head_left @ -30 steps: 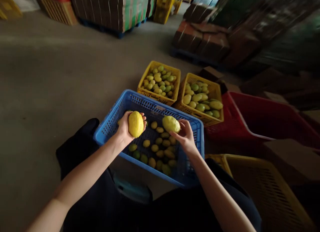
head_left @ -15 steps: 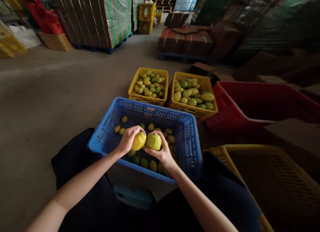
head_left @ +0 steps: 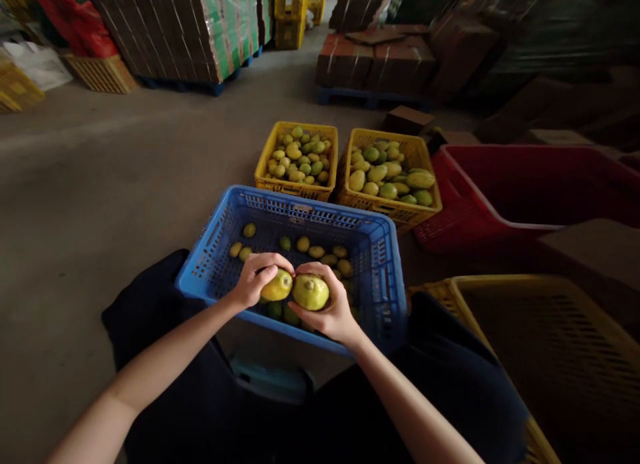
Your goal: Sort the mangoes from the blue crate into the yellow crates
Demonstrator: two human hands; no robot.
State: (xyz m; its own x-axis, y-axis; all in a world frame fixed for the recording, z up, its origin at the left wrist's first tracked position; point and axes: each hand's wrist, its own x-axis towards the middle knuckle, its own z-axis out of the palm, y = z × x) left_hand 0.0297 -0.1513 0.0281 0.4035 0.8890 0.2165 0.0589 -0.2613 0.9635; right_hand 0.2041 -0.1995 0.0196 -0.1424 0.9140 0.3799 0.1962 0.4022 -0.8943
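Both hands have drawn nearer: left hand (head_left: 254, 282) and right hand (head_left: 327, 312) each grip a firm, smooth fruit (head_left: 311, 291) around its middle over the blue crate (head_left: 215, 241).

Two yellow-green fruits (head_left: 295, 289) touching, held above blue crate (head_left: 210, 251).

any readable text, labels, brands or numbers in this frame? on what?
None can be read.
Stacked cartons with green and red print, under plastic wrap: print too small and blurred.
Blue crate: a pale patch on the far rim, illegible.
Yellow crates, red crate: no markings visible.
Fruit in the left hand and right hand: no stickers visible.
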